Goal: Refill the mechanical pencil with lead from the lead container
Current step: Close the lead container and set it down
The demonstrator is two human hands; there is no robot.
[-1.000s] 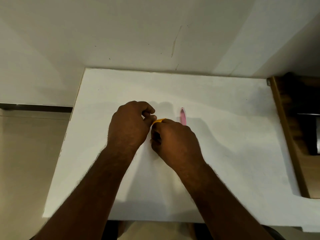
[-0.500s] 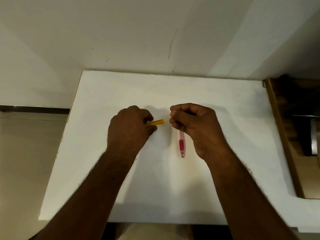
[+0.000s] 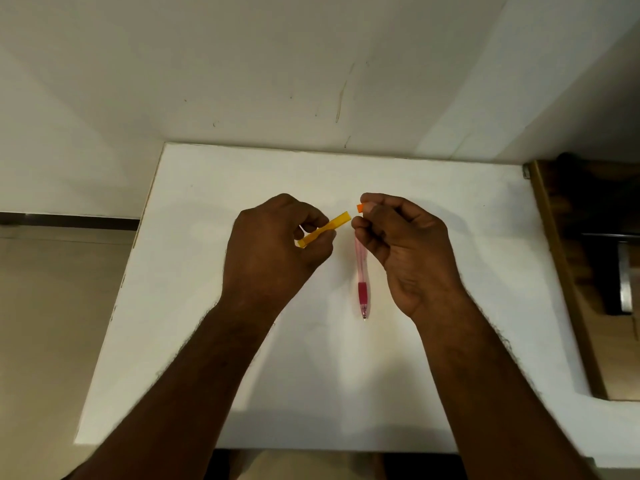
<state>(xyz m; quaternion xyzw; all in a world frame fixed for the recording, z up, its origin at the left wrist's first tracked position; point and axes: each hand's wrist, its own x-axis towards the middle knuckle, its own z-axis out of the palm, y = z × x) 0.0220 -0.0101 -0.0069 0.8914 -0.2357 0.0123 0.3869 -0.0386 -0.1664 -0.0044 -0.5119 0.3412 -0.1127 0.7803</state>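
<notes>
I see a yellow lead container [image 3: 325, 229], a small orange cap [image 3: 360, 207], and a translucent pink mechanical pencil [image 3: 362, 271] with a deeper magenta grip, all over a plain white table [image 3: 214, 306].

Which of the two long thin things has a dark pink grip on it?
The mechanical pencil in the right hand. Its clear pink body has a dark pink grip near the tip. The lead container in the left hand is plain yellow.

Both forearms reach forward; the left hand [image 3: 273, 251] is curled in a pinch, the right hand [image 3: 405, 247] just beside it, fingertips [image 3: 370, 211] pinched.
</notes>
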